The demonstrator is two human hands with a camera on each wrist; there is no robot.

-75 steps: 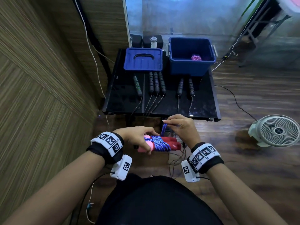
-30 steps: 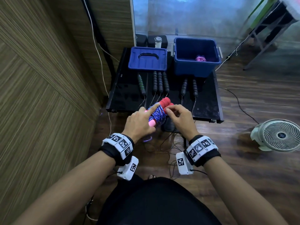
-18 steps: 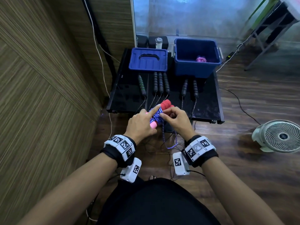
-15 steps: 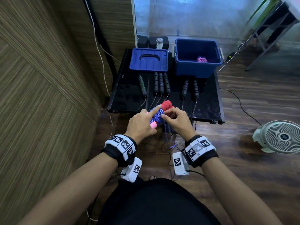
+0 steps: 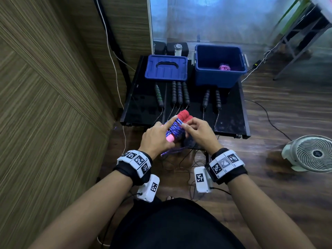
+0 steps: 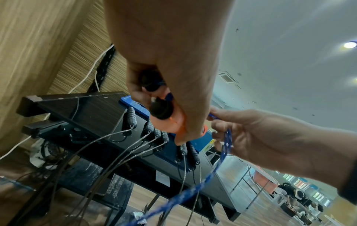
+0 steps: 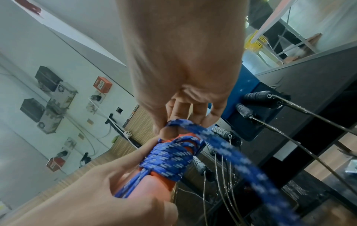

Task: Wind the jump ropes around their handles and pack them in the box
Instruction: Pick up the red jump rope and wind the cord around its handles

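I hold a pair of red and pink jump rope handles [image 5: 183, 115] just before the table's front edge, with blue rope [image 5: 174, 127] wound round their middle. My left hand [image 5: 158, 135] grips the handles from below, its index finger straight along the winding. My right hand [image 5: 190, 127] pinches the rope's loose end against the winding [image 7: 170, 160]. A loose blue tail [image 6: 208, 178] hangs below. The open blue box [image 5: 220, 78] stands at the table's back right with a pink wound rope [image 5: 224, 67] inside.
The blue lid [image 5: 166, 70] lies left of the box. Several black-handled ropes [image 5: 179, 92] lie on the black table [image 5: 140, 105], their thin cables drooping over the front edge. A white fan [image 5: 312, 153] stands on the floor at right. A wooden wall runs along the left.
Both hands have lifted the bundle toward the table edge and turned it end-on. In the last half second the hanging blue tail has shortened; the hands barely moved.
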